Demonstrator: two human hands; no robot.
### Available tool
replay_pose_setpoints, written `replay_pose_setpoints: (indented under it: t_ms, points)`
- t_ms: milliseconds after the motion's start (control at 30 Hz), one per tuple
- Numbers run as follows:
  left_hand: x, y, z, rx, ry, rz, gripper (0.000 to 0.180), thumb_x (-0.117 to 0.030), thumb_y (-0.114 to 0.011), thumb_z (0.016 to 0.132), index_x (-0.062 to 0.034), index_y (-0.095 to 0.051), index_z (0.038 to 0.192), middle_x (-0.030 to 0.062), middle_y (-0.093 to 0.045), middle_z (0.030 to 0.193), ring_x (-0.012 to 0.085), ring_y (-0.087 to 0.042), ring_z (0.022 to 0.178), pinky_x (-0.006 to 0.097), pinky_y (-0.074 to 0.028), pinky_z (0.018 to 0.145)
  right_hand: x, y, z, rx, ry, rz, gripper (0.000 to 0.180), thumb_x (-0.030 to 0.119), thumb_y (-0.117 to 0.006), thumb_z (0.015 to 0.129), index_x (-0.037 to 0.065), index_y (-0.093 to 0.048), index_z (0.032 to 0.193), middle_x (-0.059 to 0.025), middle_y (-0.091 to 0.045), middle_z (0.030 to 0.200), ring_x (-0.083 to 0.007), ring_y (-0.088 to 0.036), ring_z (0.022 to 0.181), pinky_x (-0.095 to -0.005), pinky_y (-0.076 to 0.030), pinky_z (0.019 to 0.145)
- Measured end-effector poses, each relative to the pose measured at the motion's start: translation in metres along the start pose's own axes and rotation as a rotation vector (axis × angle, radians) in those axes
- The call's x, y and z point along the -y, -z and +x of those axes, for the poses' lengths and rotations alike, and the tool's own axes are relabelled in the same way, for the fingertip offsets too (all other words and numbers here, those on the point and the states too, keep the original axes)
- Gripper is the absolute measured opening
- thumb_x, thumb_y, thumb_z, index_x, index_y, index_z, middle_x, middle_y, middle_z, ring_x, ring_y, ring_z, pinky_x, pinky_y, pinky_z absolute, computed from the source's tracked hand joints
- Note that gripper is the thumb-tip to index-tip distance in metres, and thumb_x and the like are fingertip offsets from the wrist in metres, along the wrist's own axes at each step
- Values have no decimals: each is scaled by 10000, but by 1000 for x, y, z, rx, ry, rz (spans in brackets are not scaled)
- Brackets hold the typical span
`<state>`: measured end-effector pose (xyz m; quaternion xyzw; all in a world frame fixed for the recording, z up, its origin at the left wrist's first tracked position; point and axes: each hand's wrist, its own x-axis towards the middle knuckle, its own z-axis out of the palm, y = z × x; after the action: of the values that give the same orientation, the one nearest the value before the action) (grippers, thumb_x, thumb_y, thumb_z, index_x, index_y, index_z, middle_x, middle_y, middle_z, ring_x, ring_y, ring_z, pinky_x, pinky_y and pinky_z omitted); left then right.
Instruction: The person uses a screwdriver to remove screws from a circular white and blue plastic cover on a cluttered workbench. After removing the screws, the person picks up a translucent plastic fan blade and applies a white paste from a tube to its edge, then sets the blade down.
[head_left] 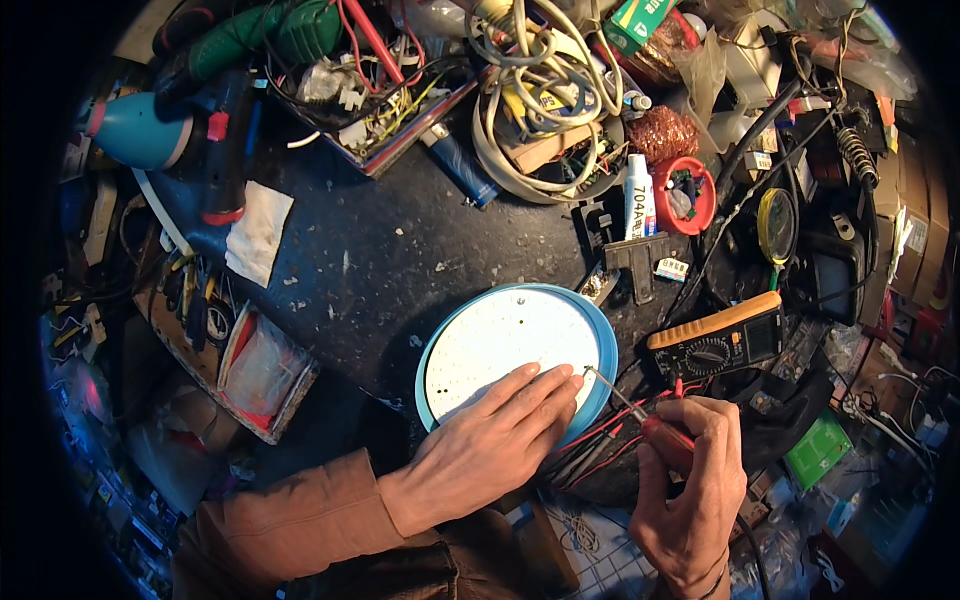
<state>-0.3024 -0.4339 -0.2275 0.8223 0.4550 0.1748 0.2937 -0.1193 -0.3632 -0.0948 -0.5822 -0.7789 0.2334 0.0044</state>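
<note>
We noted, at far left, a teal lamp shade (140, 130) lying on its side, and just right of it a white folded cloth (258, 232) on the dark, speckled workbench top (400, 240). Below the cloth sat a shallow tray holding a clear plastic bag (262, 370).

At centre lay the round LED panel (505, 345): a flat white disc dotted with small emitters, seated in a pale blue rim. Our left hand (490, 445) lay flat on its lower right part, fingers stretched out and together, palm down, pressing rather than gripping; a brown sleeve covered the forearm.

Just right of those fingertips, the metal tip of a red multimeter probe (640, 415) touched the disc near its right edge. Our right hand (695, 480) was closed around the probe's red handle, thumb and fingers pinching it like a pen. Red and black leads ran beneath that hand.

Above the hand sat a multimeter (722, 340), black body with an orange surround and a round dial. Higher up stood a white squeeze tube (638, 195) with dark print, beside a small red plastic tub (688, 195). Coiled cream cable (540, 80) heaped behind them; a green box (640, 20) showed at the top edge.
</note>
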Motion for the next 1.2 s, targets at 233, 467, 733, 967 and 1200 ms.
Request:
replay_pose_setpoints:
  t_ms: [233, 467, 733, 967, 1200]
  points:
    - [1, -5, -2, -22, 4, -42, 378, -137, -654, 1044, 31, -739, 1372, 170, -625, 1642, 283, -513, 1600, 461, -373, 1368, 1, -2, -3, -7, -50, -1, 428, -166, -755, 827, -38, -645, 1221, -202, -665, 1145, -330, -752, 987, -373, -668, 812]
    - [1, -6, -2, -8, 12, -36, 371, -132, -657, 1042, 31, -746, 1363, 169, -614, 1654, 283, -505, 1607, 462, -379, 1365, 2, -5, -5, -30, -65, -74, 409, -131, -792, 829, -2, -674, 1199, -174, -678, 1123, -319, -761, 955, -369, -661, 769]
    - [1, -5, -2, -15, 6, -17, 379, -126, -667, 1023, 35, -758, 1354, 170, -615, 1652, 282, -501, 1607, 459, -377, 1366, 6, -12, -3, -111, -91, -171, 238, -54, -807, 916, 25, -721, 1123, -142, -714, 1036, -287, -778, 778, -363, -620, 639]
    - [0, -5, -1, -31, -6, 12, 379, -127, -661, 1021, 39, -767, 1345, 169, -626, 1639, 283, -506, 1601, 460, -377, 1365, -3, -12, 2, -135, -27, -168, 201, 61, -875, 934, 49, -757, 1096, -89, -762, 887, -206, -739, 633, -310, -543, 542]
    - [1, 2, -4, 4, -41, -31, 511, -146, -612, 1029, 60, -667, 1493, 184, -597, 1664, 314, -534, 1582, 498, -389, 1339, 2, 0, -13, -172, -130, -52, 158, -18, -854, 944, -15, -736, 1049, -107, -796, 894, -164, -799, 712, -266, -589, 653]
